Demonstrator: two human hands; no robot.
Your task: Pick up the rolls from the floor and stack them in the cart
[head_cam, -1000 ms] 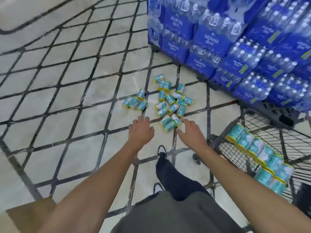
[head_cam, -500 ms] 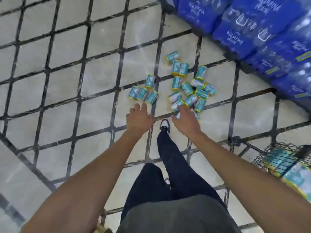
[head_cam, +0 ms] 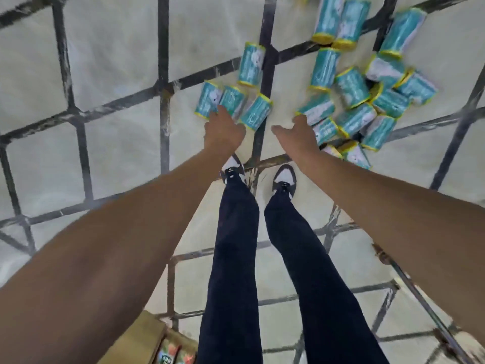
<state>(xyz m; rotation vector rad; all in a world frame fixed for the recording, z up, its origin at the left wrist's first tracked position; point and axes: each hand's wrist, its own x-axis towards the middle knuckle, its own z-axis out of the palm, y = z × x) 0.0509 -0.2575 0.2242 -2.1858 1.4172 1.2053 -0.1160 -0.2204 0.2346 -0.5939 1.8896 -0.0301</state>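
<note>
Pale tiled floor crossed by dark grid lines lies under both reaching arms. At the left hand, fingers spread and holding nothing, a trio of teal plastic-wrapped rolls with yellow ends sits just beyond the fingertips; the right hand, likewise spread, nears the larger heap of rolls. Judged step: reaching to grasp; next, fingers must curl round a roll. No cart shows; a brown cardboard box, contents blurred, lies behind.

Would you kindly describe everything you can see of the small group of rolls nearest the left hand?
The small group of rolls is four short teal cylinders in what looks like glossy printed wrap, with yellow rims at the ends. Three lie side by side on the pale tiled floor; the fourth lies just beyond them. The left hand reaches over the middle one; contact cannot be told.
</note>
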